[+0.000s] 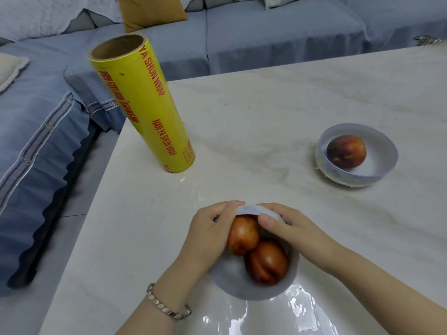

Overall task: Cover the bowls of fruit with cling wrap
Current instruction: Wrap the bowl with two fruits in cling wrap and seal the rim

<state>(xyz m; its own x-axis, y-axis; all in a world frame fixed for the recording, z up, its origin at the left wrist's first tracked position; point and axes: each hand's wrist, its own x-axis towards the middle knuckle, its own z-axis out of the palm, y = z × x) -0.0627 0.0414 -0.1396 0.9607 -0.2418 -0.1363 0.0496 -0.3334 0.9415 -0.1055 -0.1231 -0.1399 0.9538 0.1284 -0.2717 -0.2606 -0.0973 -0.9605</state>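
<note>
A white bowl [237, 284] with two reddish fruits [267, 261] sits near the table's front edge. A sheet of clear cling wrap [297, 308] lies over and around it, glinting on the table. My left hand [208, 235] grips the bowl's far left rim, fingers curled over the film. My right hand [287, 226] holds the far right rim with the thumb pressing on top. A second white bowl [377, 175] holding one fruit [346, 151] stands to the right, its rim looking wrapped in film. The yellow cling wrap roll [142, 102] stands upright at the table's left edge.
The pale marble table [266, 105] ends at a left edge beside the roll. A blue-grey sofa [266, 32] with a mustard cushion [150, 13] runs behind and to the left. A metallic object [429, 41] shows at the far right edge.
</note>
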